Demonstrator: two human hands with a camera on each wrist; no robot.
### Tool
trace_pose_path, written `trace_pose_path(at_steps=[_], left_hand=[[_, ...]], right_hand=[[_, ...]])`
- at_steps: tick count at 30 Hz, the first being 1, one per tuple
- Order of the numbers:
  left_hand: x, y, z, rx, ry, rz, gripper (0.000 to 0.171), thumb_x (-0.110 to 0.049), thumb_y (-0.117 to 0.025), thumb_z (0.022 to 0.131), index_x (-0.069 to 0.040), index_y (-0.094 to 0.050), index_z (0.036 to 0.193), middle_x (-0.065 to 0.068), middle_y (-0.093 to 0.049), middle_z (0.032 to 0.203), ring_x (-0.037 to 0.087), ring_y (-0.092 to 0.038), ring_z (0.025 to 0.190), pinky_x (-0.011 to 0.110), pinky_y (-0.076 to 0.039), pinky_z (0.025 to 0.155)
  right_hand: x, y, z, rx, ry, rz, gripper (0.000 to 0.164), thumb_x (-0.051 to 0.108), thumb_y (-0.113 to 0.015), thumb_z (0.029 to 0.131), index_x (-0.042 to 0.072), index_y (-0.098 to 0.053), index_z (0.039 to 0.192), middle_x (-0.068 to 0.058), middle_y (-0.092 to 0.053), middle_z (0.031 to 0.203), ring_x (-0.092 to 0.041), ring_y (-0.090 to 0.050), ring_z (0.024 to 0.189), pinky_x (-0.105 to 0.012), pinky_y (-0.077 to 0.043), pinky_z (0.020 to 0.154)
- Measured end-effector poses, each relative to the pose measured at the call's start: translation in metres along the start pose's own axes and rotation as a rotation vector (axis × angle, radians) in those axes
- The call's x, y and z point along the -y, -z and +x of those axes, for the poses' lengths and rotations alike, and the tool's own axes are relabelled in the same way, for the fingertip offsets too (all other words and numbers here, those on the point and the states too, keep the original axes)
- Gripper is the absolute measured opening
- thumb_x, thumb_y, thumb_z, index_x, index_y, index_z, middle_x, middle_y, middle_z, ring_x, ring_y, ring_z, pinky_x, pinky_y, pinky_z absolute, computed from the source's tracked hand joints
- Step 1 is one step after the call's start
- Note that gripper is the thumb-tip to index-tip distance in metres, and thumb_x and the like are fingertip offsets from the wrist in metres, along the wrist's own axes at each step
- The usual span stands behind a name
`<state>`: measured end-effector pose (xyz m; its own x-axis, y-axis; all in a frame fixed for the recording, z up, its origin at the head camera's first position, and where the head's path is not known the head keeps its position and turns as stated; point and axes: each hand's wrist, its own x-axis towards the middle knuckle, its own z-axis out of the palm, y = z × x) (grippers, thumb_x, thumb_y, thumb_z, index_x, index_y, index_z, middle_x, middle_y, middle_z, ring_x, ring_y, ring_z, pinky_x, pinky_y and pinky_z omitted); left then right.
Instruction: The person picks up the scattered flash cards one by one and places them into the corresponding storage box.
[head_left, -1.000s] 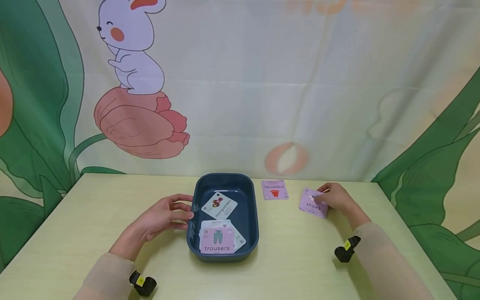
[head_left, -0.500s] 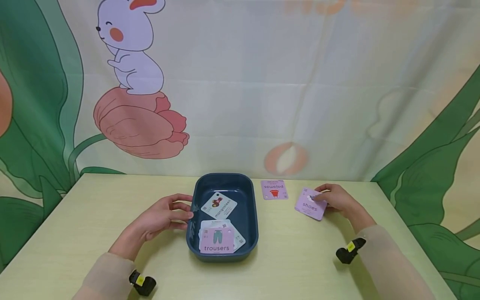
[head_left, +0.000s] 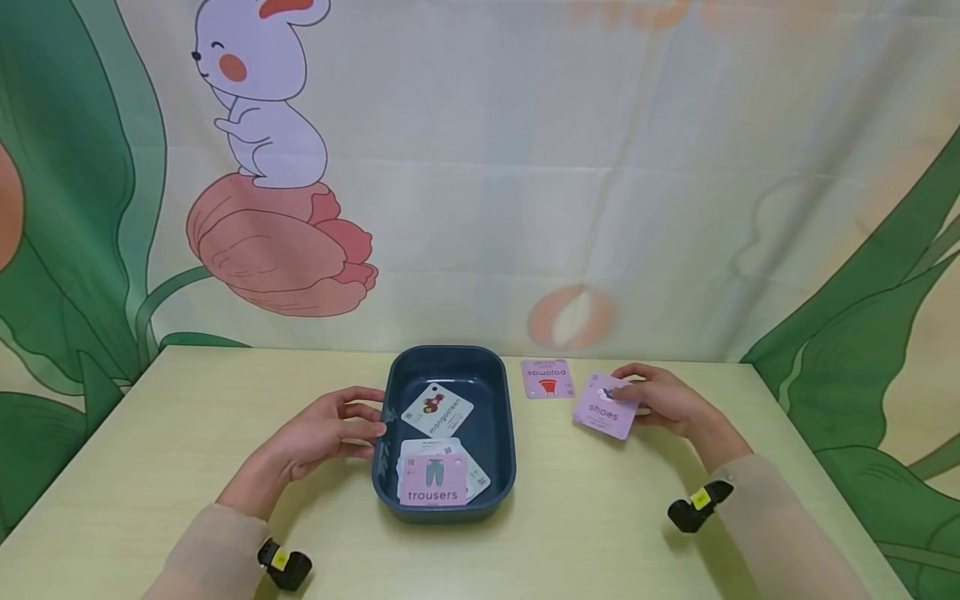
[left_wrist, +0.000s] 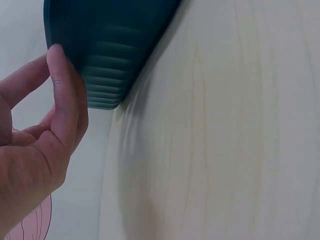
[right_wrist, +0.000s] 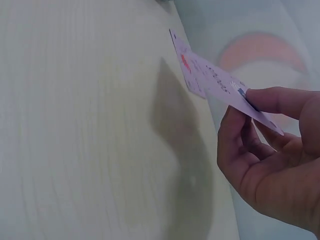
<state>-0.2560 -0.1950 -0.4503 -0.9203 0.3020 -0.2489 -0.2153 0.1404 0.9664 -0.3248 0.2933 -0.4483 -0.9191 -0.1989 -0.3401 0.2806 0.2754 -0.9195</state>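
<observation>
My right hand point(head_left: 671, 406) pinches a purple flashcard printed "shoes" point(head_left: 603, 410), thumb on its face and fingers beneath. In the right wrist view the card point(right_wrist: 217, 80) is tilted and raised over the table, its shadow apart from it. A purple "pajamas" flashcard point(head_left: 547, 379) lies upside down to its left. My left hand point(head_left: 326, 433) rests its fingertips against the left rim of a dark blue tray point(head_left: 491, 496); the left wrist view shows the fingers point(left_wrist: 65, 85) at the tray's edge. Inside lie a "mangosteen" card point(head_left: 438, 411) and a "trousers" card point(head_left: 433, 480) over other white cards.
The pale wooden table point(head_left: 570, 542) ends at a printed curtain point(head_left: 450, 208) standing behind it. A black wrist camera point(head_left: 285, 567) sits on the left sleeve, another camera point(head_left: 699, 507) on the right.
My right hand has lifted the "shoes" card and carried it a little to the left, closer to the "pajamas" card. My left hand and the tray hold their place.
</observation>
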Motion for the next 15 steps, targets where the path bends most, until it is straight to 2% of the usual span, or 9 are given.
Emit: trace_pose_path(at_steps=[9, 15], left_hand=[[0.001, 0.000, 0.001, -0.010, 0.005, -0.009, 0.065, -0.003, -0.071, 0.095, 0.000, -0.038, 0.151, 0.021, -0.053, 0.125, 0.027, -0.065, 0.098, 0.039, -0.060, 0.086], [0.001, -0.001, 0.000, -0.008, -0.002, -0.009, 0.065, -0.004, -0.071, 0.096, 0.000, -0.037, 0.151, 0.022, -0.053, 0.125, 0.026, -0.065, 0.097, 0.039, -0.060, 0.086]], right_hand=[[0.014, -0.019, -0.005, 0.093, 0.060, 0.077, 0.039, 0.006, -0.062, 0.099, -0.001, -0.046, 0.133, -0.019, -0.060, 0.121, -0.026, -0.066, 0.096, -0.037, -0.059, 0.080], [0.023, -0.034, -0.008, 0.154, 0.081, 0.111, 0.038, 0.005, -0.063, 0.098, -0.001, -0.047, 0.132, -0.019, -0.059, 0.124, -0.028, -0.066, 0.099, -0.039, -0.059, 0.082]])
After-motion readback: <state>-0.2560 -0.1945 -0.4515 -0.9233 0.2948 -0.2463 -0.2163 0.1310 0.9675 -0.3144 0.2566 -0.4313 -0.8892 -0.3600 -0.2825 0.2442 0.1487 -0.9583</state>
